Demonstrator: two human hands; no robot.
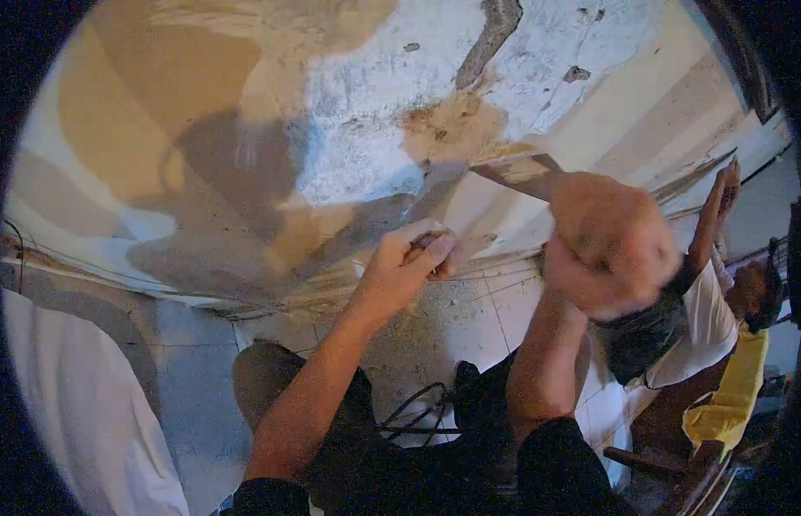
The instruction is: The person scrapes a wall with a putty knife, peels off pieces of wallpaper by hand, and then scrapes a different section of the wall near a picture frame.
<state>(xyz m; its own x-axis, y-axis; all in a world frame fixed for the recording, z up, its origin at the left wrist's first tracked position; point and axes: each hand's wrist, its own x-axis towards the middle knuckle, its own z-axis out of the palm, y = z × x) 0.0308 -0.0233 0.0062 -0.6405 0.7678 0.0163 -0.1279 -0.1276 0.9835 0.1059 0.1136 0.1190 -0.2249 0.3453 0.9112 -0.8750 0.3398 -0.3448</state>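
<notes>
My right hand (611,245) is closed in a fist around a scraper, slightly blurred. Its flat metal blade (519,179) points up and left, with its tip right at the wall (357,150), near a brown, rough patch (456,125). The handle is hidden inside the fist. Lower and to the left, my left hand (400,268) is curled closed in front of the wall's base, thumb against the fingers. What lies inside its grip, if anything, I cannot tell. Paint has come off much of the wall, baring whitish plaster.
Another person (710,314) in a white shirt is at the right, one raised hand (726,185) near the wall. A yellow cloth (732,391) hangs beside them. White fabric (82,413) fills the lower left. Dark cables (426,408) and scattered debris lie on the tiled floor (194,370).
</notes>
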